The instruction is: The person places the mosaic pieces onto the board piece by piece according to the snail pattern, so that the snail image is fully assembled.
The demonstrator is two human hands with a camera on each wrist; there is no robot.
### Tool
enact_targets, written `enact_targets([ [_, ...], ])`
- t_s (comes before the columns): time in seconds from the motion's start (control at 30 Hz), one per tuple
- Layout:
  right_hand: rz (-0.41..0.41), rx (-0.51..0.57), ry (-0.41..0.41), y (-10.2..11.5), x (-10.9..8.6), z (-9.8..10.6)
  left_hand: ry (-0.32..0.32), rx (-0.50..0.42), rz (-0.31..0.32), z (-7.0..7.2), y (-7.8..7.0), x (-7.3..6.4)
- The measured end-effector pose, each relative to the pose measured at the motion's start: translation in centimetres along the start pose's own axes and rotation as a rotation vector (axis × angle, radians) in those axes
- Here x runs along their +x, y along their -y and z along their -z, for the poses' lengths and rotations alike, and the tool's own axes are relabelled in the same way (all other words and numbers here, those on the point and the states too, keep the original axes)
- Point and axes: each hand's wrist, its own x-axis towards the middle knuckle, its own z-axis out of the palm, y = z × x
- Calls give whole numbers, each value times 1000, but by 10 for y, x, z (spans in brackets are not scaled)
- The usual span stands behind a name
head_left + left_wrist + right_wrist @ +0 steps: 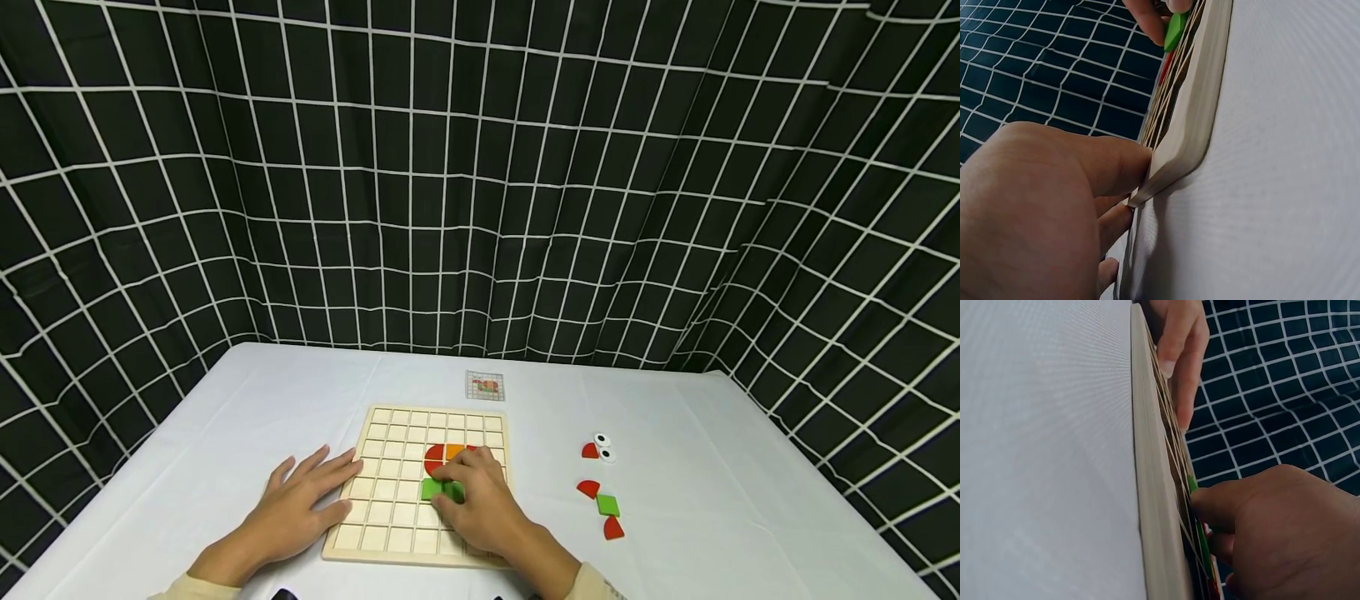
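Note:
A pale wooden grid board (397,492) lies on the white table. My left hand (296,504) has its fingers spread, with fingertips and thumb touching the board's left edge. Over the board's right half, my right hand (483,504) pinches a green square tile (454,492) between thumb and fingers. Just left of that tile, another green tile (430,489) sits in the grid. Red rounded tiles (433,467) and an orange tile (454,451) lie in the rows above, partly covered by the right hand.
Right of the board lie loose red quarter-round tiles (612,528), a green tile (608,505) and two white eye discs (606,455). Behind the board is a small picture card (485,386) with a gridded design. A black curtain with white grid lines (450,208) surrounds the table.

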Motion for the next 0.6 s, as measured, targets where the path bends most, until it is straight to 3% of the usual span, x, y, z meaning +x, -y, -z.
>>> enact_targets([
  [0.4, 50, -23, -33, 1, 0, -2, -8, 4, -10, -1, 2, 0],
  [0.6, 26, 40, -79, 2, -2, 6, -6, -1, -10, -2, 2, 0],
])
